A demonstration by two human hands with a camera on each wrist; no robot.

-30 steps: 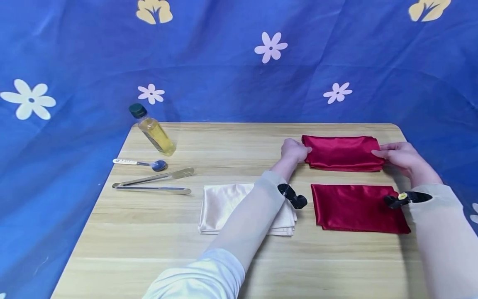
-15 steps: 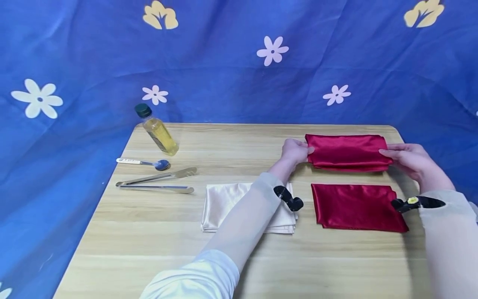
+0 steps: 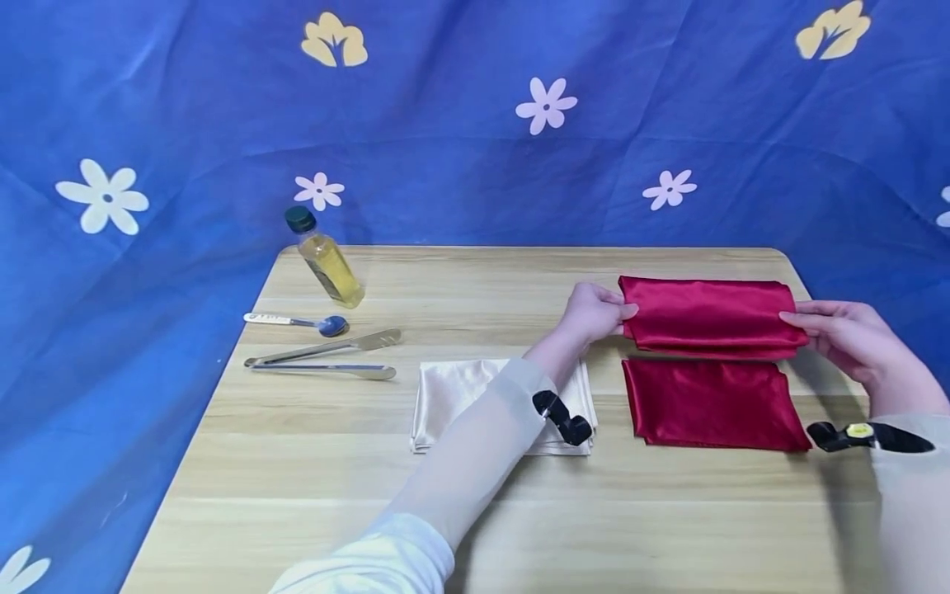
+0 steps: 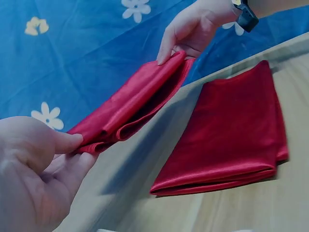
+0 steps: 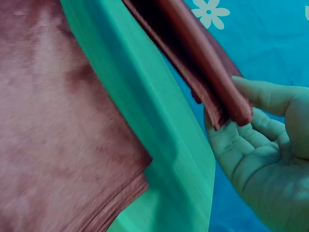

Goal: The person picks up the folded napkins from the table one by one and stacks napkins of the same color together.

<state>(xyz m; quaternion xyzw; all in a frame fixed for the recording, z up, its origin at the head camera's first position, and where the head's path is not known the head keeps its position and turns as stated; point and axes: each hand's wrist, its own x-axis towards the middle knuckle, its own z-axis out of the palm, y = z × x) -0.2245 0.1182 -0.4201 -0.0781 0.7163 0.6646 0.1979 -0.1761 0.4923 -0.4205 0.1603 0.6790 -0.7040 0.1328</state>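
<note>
A folded red satin cloth (image 3: 708, 318) is held up off the table between both hands. My left hand (image 3: 596, 313) pinches its left end, thumb on top and fingers beneath, as the left wrist view shows. At the other end my right hand (image 3: 853, 334) pinches the cloth the same way; in the right wrist view its fingers (image 5: 231, 145) lie under the folded edge. A second folded red cloth (image 3: 716, 408) lies flat on the table, just nearer than the held one. The left forearm passes over a folded white satin cloth (image 3: 453, 404) and hides part of it.
On the table's left side lie metal tongs (image 3: 326, 356) with arms spread and a spoon (image 3: 304, 322) with a white handle. Behind them stands a green-capped bottle (image 3: 330, 268) of yellow liquid. A blue flowered curtain (image 3: 445, 148) hangs behind the wooden table (image 3: 297, 478).
Both hands have lifted the held red cloth off the table and brought it slightly nearer and to the right. The head view has shifted a little.
</note>
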